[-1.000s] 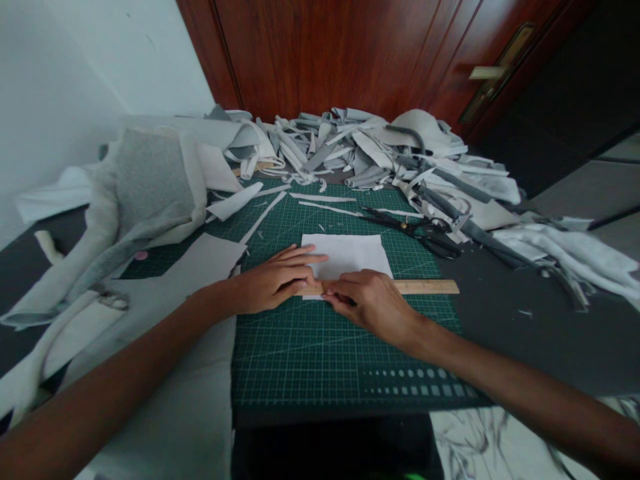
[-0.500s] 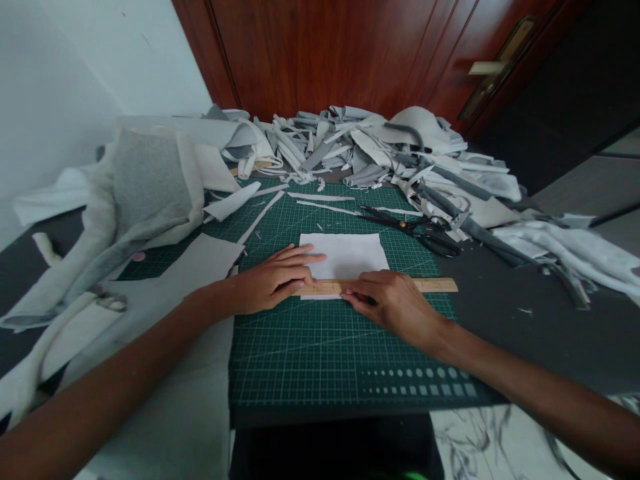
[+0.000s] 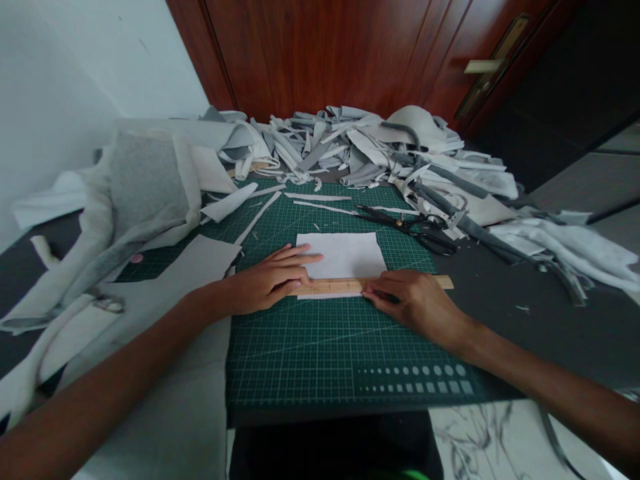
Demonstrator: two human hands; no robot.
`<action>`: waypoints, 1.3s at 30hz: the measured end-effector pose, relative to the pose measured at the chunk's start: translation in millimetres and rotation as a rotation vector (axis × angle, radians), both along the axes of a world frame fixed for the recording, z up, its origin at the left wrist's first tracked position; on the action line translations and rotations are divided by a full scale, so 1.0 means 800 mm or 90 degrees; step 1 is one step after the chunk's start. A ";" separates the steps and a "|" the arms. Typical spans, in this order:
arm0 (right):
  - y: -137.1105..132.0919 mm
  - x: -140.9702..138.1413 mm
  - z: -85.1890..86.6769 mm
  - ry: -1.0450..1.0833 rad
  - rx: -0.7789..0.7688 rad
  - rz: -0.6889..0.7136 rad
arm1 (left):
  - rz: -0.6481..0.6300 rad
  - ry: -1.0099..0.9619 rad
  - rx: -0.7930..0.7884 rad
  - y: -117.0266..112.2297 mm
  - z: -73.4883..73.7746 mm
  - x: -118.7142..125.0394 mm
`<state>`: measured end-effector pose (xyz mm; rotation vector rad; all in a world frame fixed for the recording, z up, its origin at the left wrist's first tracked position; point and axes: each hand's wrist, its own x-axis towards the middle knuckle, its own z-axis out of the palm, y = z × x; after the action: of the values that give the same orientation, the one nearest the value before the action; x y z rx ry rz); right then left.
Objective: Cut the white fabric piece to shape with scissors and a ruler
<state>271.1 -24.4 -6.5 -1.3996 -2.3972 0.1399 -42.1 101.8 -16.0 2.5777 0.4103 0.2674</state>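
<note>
A white fabric square [image 3: 345,254] lies on the green cutting mat [image 3: 310,353]. A wooden ruler [image 3: 333,287] lies across its near edge. My left hand [image 3: 270,280] presses flat on the ruler's left end and the fabric, fingers stretched out. My right hand [image 3: 417,303] is closed in a pinch against the ruler's near edge, just right of the fabric. Whatever it holds is hidden by the fingers.
Black scissors [image 3: 415,230] lie on the mat's far right. A heap of grey and white fabric strips [image 3: 360,147] fills the back. Folded grey cloth [image 3: 145,187] sits at the left, a flat pale sheet [image 3: 185,280] beside the mat. Behind stands a brown door [image 3: 325,53].
My right hand has slid rightward along the ruler's near edge, from the fabric's middle to past its right corner. My left hand has stayed pressed on the ruler.
</note>
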 end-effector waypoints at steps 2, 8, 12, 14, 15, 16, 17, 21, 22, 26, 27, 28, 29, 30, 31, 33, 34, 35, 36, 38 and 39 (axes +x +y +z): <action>-0.003 0.005 0.003 0.005 0.010 -0.005 | -0.003 0.002 0.000 0.001 -0.001 -0.001; -0.010 0.026 0.009 -0.013 -0.001 -0.037 | -0.003 0.009 -0.003 0.003 -0.002 -0.002; -0.016 0.043 0.009 -0.027 -0.020 -0.057 | 0.001 0.005 -0.007 0.002 0.000 -0.001; -0.019 0.050 0.009 -0.031 -0.019 -0.065 | 0.003 0.010 -0.007 0.001 0.002 -0.001; -0.020 0.053 0.009 -0.033 -0.017 -0.068 | 0.001 0.014 -0.005 0.001 0.003 -0.001; -0.021 0.056 0.009 -0.035 -0.016 -0.072 | 0.000 0.017 -0.002 0.001 0.004 -0.001; -0.021 0.058 0.009 -0.036 -0.015 -0.077 | -0.001 0.020 0.001 0.001 0.004 -0.001; -0.024 0.064 0.007 -0.022 -0.007 -0.088 | 0.002 0.016 0.010 0.001 0.003 -0.001; -0.025 0.066 0.006 -0.010 -0.011 -0.085 | 0.003 0.013 0.011 0.001 0.003 -0.002; -0.027 0.074 0.007 0.072 -0.049 -0.068 | 0.010 0.018 0.010 -0.002 0.005 -0.002; -0.025 0.076 0.010 0.095 -0.051 -0.071 | 0.013 0.018 0.009 -0.003 0.006 -0.002; -0.021 0.077 0.013 0.114 -0.044 -0.079 | 0.015 0.017 0.008 -0.004 0.006 -0.003; -0.015 0.078 0.016 0.131 -0.029 -0.090 | 0.016 0.015 0.010 -0.005 0.008 -0.003; -0.007 0.077 0.020 0.143 -0.009 -0.102 | 0.015 0.013 0.016 -0.006 0.009 -0.003; 0.004 0.076 0.023 0.150 0.012 -0.116 | 0.017 0.010 0.028 -0.007 0.010 -0.003; 0.032 0.073 0.025 0.169 0.042 -0.136 | 0.025 0.007 0.069 -0.008 0.013 -0.002; 0.047 0.071 0.024 0.180 0.055 -0.143 | 0.032 0.006 0.098 -0.008 0.015 -0.002; 0.062 0.070 0.021 0.183 0.050 -0.146 | 0.038 0.008 0.129 -0.008 0.016 -0.002; 0.074 0.069 0.018 0.186 0.050 -0.150 | 0.042 0.011 0.161 -0.007 0.017 -0.001; 0.091 0.071 0.007 0.195 0.039 -0.169 | 0.042 0.024 0.209 -0.007 0.018 -0.002; 0.094 0.073 0.002 0.196 0.038 -0.178 | 0.041 0.032 0.220 -0.007 0.017 -0.003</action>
<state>329.2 50.9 -5.2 -1.5428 -1.9246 0.1932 -44.8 96.5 -2.4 2.9175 0.5045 0.3220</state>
